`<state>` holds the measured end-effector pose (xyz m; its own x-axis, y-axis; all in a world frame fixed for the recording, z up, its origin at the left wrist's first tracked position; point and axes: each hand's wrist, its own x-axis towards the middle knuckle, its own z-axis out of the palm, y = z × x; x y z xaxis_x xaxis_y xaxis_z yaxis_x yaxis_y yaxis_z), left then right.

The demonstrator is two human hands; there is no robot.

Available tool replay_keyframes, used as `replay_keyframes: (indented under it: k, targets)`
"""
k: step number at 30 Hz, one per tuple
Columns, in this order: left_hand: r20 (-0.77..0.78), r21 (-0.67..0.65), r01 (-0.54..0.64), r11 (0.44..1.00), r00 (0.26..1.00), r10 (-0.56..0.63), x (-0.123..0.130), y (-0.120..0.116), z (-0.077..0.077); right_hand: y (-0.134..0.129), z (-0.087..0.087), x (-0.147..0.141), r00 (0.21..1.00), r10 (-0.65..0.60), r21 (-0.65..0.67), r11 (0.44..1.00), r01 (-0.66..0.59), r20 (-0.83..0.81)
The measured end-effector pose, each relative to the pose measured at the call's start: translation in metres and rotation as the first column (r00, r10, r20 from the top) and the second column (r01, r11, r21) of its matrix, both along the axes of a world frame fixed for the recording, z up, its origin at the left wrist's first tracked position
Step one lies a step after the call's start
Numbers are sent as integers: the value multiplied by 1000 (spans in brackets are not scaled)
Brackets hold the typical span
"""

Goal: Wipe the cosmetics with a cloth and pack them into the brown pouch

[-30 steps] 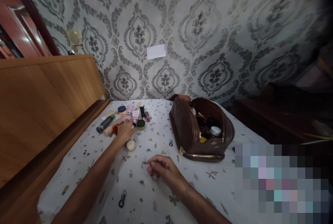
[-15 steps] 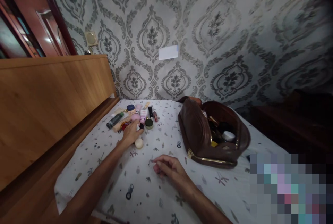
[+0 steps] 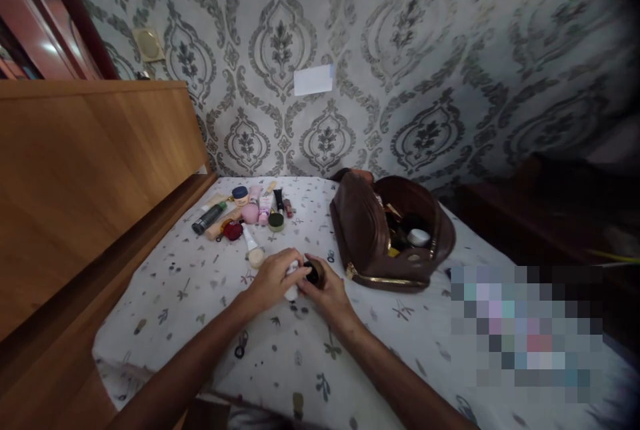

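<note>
Both my hands meet above the front middle of the printed sheet. My left hand [image 3: 276, 278] is closed round a small white container with a black cap [image 3: 311, 274]; the fingers cover much of it. At the cap end, the thumb and fingers of my right hand [image 3: 330, 293] are wrapped round the black part. Just beyond my left hand lies a white tube with a cream-coloured cap [image 3: 256, 257]. A cluster of cosmetics is farther back: a dark red round case [image 3: 233, 230], a pink rounded item [image 3: 250, 214], a green-lidded jar [image 3: 276, 221] and a dark bottle [image 3: 209, 218].
A brown toiletry bag [image 3: 360, 223] stands unzipped on the right, with a white-lidded jar [image 3: 419, 237] and other items inside. A wooden board [image 3: 100, 150] borders the left side. Patterned wallpaper [image 3: 280, 37] covers the wall behind. A pixelated patch hides the lower right.
My left hand has brought the white container with the black cap from the cosmetics cluster toward me and rightward. My right hand has come up to it and closed on its cap.
</note>
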<state>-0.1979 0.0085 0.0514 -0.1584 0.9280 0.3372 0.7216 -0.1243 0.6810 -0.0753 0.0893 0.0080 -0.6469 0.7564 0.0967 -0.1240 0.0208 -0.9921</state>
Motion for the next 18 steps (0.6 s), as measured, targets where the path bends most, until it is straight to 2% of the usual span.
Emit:
replay_keyframes:
  k: [3, 7, 10, 13, 15, 17, 18]
  targets:
    - [110, -6, -4, 1000, 994, 5, -5, 1, -7, -1, 3, 1, 998, 10, -104, 994, -15, -55]
    - [236, 8, -147, 989, 962, 141, -9, -1, -10, -8, 5, 2, 971, 80, -304, 941, -147, -223]
    - [239, 35, -296, 955, 930, 280, -9, -3, -11, -13, 7, 4, 946, 120, -375, 897, -233, -300]
    - [189, 135, -399, 907, 909, 371, -5, -4, -14, -19, 9, 4, 939, 140, -448, 850, -277, -315]
    - [96, 241, -319, 917, 948, 304, -1, -4, -18, -22, 9, 4, 933, 142, -506, 808, -303, -332]
    - [-93, 295, -92, 951, 988, 124, 4, -4, -22, -23, 10, 3, 920, 137, -560, 757, -337, -367]
    - [-207, 292, 34, 956, 978, 29, 5, -4, -24, -23, 11, 4, 913, 139, -583, 730, -356, -383]
